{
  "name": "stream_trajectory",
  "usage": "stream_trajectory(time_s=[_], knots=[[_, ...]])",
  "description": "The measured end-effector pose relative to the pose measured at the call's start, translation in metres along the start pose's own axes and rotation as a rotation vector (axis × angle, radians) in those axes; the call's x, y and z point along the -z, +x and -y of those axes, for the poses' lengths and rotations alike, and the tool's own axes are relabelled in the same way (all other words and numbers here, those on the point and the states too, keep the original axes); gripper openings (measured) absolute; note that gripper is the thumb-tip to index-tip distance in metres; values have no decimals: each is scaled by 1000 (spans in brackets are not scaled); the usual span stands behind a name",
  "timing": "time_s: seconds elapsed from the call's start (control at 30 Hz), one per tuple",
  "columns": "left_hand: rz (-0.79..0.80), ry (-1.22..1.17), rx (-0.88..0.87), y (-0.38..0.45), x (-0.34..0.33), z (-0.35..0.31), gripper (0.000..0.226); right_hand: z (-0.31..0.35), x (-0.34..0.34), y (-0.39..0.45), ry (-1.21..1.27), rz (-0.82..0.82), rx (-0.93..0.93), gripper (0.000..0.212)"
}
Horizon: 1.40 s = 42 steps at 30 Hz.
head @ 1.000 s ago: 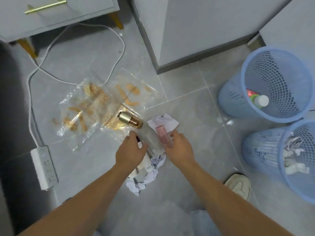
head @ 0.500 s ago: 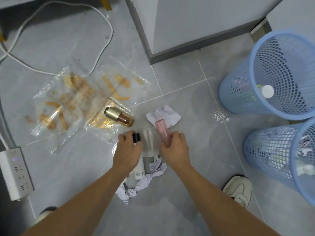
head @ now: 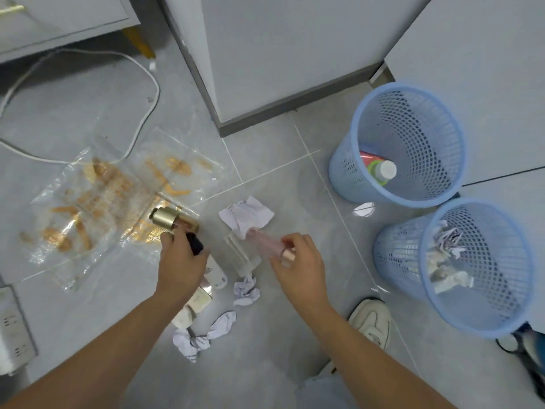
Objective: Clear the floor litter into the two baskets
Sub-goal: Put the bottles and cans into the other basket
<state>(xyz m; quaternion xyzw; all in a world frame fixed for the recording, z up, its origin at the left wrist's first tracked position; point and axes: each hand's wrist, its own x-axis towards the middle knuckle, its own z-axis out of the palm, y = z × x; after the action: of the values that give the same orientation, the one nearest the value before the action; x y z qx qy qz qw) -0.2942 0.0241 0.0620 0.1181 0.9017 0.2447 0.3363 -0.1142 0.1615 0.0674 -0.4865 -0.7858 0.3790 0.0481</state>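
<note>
While both hands were flat down on the pile half a second ago, they've now come up with something each: right hand point(head: 298, 261) has its fingers curled round a pink tube point(head: 267, 242), lifted and tilted off the floor; left hand point(head: 182, 261) grips a small dark-capped item point(head: 195, 242), fingers wrapped, right beside the gold-capped bottle point(head: 169, 221). So the pick is done for two pieces, and I judge the next step is carrying them over to the baskets. Far basket point(head: 368, 119) already holds bottles, near basket point(head: 528, 278) holds crumpled paper, so it looks like sorting by type and the tube likely goes in the far one. Remaining on the floor: clear printed plastic bags point(head: 97, 208), a creased paper sheet point(head: 246, 214), paper balls point(head: 246, 290), a clear bottle point(head: 243, 255) between the hands, white bottles point(head: 196, 302) partly under the left wrist. Hard to make out: what the dark item is, motion blur on the tube, and how many white bottles the left forearm hides. Power strip point(head: 13, 326) and cable point(head: 138, 60) are cut off at the left edge, not litter. White shoe point(head: 373, 320) sits near the near basket
</note>
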Motion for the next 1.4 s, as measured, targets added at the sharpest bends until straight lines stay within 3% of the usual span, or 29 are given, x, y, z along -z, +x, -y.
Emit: stream_trajectory(time_s=[0.2,0.33,0.47,0.63,0.8,1.03,1.2,1.4], knots=[[-156,119,-350,-53,71,-112,31,48,91,-1,63,-88,99,30],[-193,-51,-484,-84,95,-211,30,74,169,12,137,-197,168,31],[-181,-147,-613,-104,84,-299,31,72,238,34,67,-297,147,36],[-134,-132,-667,-102,29,-361,33,40,286,69,-34,-316,39,28],[-74,93,-619,-75,-37,-381,30,0,299,105,-214,-247,-58,24],[14,376,-557,-38,-94,-367,20,-47,279,137,-350,-97,-16,19],[42,396,-588,-33,-100,-359,22,-53,269,142,-354,-55,-13,20],[17,299,-551,-43,-54,-332,30,-7,261,116,-277,-150,105,18]])
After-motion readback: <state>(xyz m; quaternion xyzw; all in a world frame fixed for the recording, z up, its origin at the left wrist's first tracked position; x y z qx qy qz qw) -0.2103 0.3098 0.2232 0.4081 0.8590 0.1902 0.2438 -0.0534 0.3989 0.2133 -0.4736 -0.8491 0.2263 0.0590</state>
